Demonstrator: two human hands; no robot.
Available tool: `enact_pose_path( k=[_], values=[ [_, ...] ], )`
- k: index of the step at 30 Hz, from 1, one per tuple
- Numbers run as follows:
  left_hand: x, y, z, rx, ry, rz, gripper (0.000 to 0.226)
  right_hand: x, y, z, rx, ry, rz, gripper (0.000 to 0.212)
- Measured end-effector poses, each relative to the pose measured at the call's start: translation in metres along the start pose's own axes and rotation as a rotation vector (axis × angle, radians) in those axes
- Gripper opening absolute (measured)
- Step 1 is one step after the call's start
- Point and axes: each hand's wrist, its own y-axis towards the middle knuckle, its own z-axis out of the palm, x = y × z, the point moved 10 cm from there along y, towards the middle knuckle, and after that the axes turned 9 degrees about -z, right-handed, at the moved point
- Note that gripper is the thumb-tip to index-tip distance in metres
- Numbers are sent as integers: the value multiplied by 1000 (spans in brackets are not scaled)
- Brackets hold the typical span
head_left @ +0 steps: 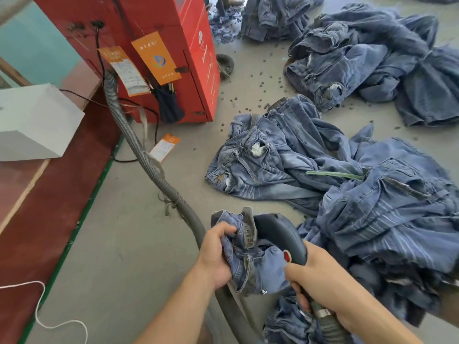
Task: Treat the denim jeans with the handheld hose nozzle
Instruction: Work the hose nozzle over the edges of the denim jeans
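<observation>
My left hand (215,254) grips the bunched waistband of a pair of blue denim jeans (250,256), held up low in the middle of the view. My right hand (320,281) is curled round the handle of a dark handheld hose nozzle (280,234) with a red button on its side. The nozzle's curved head lies against the top of the held jeans. A grey ribbed hose (139,150) runs from the nozzle, under my arms, across the floor to the red machine (159,45).
Piles of blue jeans (387,209) cover the grey floor on the right and at the back (367,70). Small dark scraps dot the floor. A white box (32,120) sits on a red-brown platform at the left. Orange tags hang on the machine.
</observation>
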Motion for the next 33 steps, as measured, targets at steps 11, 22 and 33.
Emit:
enact_pose_path(
  k=[11, 22, 33],
  values=[
    [-2, 0, -14, -157, 178, -41, 66, 20, -16, 13, 232, -232, -75, 26],
    [-17, -1, -44, -335, 33, 8, 25, 9, -28, -45, 76, 96, 10, 15],
    [-12, 4, -25, -216, 60, 7, 51, 4, -29, 6, 220, 9, 19, 19]
  ],
)
